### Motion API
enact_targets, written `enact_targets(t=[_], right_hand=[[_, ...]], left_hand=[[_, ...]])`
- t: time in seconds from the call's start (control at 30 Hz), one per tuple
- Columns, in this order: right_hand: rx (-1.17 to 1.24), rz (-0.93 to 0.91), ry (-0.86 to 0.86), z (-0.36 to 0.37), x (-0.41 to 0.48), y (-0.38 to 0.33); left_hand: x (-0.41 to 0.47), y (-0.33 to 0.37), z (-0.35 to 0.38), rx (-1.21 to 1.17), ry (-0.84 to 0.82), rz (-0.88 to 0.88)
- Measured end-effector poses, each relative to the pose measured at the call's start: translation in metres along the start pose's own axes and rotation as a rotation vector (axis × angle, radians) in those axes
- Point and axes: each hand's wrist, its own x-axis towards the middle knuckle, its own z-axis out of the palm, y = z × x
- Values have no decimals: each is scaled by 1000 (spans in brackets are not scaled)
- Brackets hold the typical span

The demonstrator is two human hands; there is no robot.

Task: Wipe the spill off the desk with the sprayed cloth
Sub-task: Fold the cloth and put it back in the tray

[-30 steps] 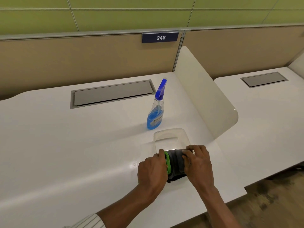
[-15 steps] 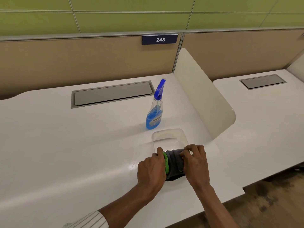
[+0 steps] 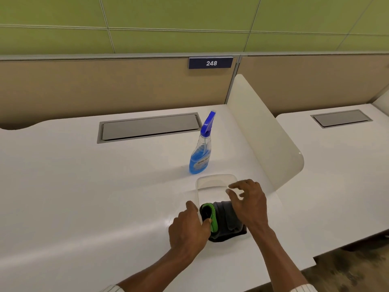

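Observation:
A folded dark grey cloth (image 3: 225, 220) with a green edge (image 3: 213, 217) lies in the near end of a clear plastic tub (image 3: 216, 178) on the white desk (image 3: 84, 197). My left hand (image 3: 189, 226) pinches the green edge at the tub's left side. Over the cloth's right part hovers my right hand (image 3: 250, 203), its fingers spread above the tub and holding nothing. A spray bottle (image 3: 200, 157) of blue liquid stands upright just behind the tub. I cannot make out a spill on the desk.
A curved white divider (image 3: 259, 133) rises right of the tub, with a neighbouring desk (image 3: 347, 186) beyond it. A grey cable hatch (image 3: 149, 127) sits at the back. A beige partition carries a plate "248" (image 3: 211, 63). The desk's front edge runs close below my arms.
My right hand has lifted off the cloth and spread its fingers forward over the tub. The left hand keeps its hold on the green edge, which is now turned up more.

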Motion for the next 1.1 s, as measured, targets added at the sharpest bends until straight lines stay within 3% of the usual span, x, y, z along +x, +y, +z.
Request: enact_targets(t=[0.27, 0.47, 0.77, 1.1], right_hand=[[215, 49, -147, 24, 109, -47], [282, -51, -196, 43, 139, -67], [203, -90, -31, 53, 141, -81], [249, -166, 152, -40, 99, -116]], left_hand=[[4, -3, 4, -33, 0, -36], [-3, -6, 3, -22, 25, -10], [-6, -4, 1, -122, -49, -105], [-5, -1, -4, -212, -90, -164]])
